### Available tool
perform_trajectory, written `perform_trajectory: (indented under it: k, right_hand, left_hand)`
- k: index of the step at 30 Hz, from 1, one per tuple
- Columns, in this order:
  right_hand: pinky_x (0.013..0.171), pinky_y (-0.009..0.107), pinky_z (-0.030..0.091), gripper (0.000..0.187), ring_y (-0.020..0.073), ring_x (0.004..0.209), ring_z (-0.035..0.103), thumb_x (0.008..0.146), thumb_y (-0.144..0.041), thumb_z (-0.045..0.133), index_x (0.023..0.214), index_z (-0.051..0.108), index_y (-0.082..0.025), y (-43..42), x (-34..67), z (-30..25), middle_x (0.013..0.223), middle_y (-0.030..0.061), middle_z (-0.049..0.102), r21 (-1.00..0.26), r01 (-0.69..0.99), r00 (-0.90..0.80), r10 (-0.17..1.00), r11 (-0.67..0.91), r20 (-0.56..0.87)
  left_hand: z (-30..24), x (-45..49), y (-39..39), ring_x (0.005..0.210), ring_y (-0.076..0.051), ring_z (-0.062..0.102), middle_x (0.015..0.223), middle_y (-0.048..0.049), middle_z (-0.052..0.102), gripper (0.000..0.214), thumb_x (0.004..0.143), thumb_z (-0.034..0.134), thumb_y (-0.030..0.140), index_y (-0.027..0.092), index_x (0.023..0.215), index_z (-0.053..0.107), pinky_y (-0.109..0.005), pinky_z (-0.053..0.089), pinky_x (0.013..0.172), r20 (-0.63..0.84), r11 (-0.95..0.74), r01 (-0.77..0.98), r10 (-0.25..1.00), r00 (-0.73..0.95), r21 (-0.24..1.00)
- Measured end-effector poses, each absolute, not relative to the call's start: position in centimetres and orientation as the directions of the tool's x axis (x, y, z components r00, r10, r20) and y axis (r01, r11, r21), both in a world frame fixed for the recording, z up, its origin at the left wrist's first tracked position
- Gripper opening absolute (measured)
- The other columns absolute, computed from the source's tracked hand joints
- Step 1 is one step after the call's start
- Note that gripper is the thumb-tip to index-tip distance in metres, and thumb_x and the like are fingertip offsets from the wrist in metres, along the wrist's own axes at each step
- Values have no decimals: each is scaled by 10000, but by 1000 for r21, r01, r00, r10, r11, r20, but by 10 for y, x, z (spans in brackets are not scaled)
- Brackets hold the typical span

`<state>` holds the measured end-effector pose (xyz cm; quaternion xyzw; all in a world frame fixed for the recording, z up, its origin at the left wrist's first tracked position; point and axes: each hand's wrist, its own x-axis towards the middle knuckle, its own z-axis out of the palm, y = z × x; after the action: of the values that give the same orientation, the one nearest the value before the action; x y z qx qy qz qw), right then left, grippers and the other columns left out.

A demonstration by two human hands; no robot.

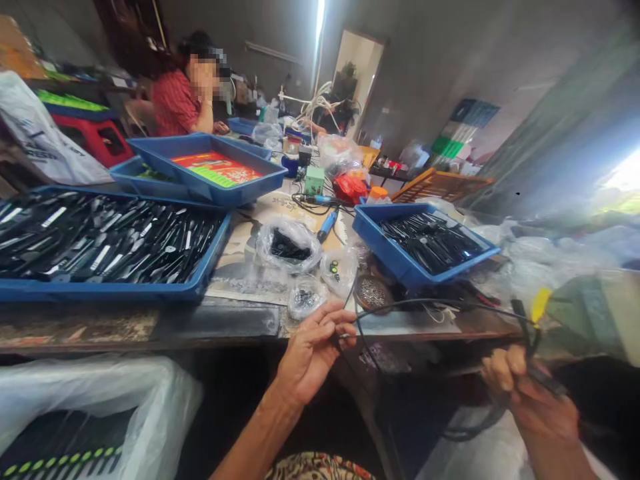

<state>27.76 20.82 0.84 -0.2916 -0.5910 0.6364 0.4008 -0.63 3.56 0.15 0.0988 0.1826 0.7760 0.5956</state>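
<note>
Near the table's front edge, my left hand (316,350) pinches a thin black cable (430,303) between thumb and fingers. The cable arcs rightward toward my right hand (537,393), which is closed around a dark bundle, apparently coiled cable; motion blur hides its details. A yellow tag (540,305) stands up just above the right hand. Beyond my left hand are a clear bag of small parts (306,297), a round dish of small metal pieces (373,292) and a bag of black pieces (287,245).
At left lies a blue tray (215,267) of black tools; another blue tray (425,277) stands at right. Stacked blue trays (245,193) sit behind. A blue electric screwdriver (327,225) lies mid-table. A lined crate (165,393) is lower left. Someone in red (173,100) sits farther back.
</note>
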Motion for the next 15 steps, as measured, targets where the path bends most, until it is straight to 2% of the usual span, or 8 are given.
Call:
perform_trajectory:
  k: [3,8,15]
  right_hand:
    - [405,246,341,246,106,388,360,646,-376,696,610,503,-227,209,275,19,468,-4,445,-979,-186,-589,787,88,183]
    - [404,226,325,191,121,442,404,698,-366,671,634,557,-227,217,275,28,491,8,476,-975,-168,-675,703,145,221]
    - [354,232,268,221,136,461,422,656,-404,705,644,579,-223,230,272,36,536,42,467,-966,-35,-583,780,256,228]
  left_hand:
    - [-7,-4,30,736,-138,576,963,-102,613,315,759,537,31,76,1067,587,-289,471,711,-91,-203,-880,960,-266,429]
    - [-18,-7,16,703,-128,545,987,-77,571,408,729,532,17,128,1120,565,-292,455,654,-126,-176,-856,955,-268,486]
    - [-23,-5,9,835,-185,563,1100,-96,526,515,645,550,10,155,1139,577,-342,452,733,-97,-12,-844,992,-77,536]
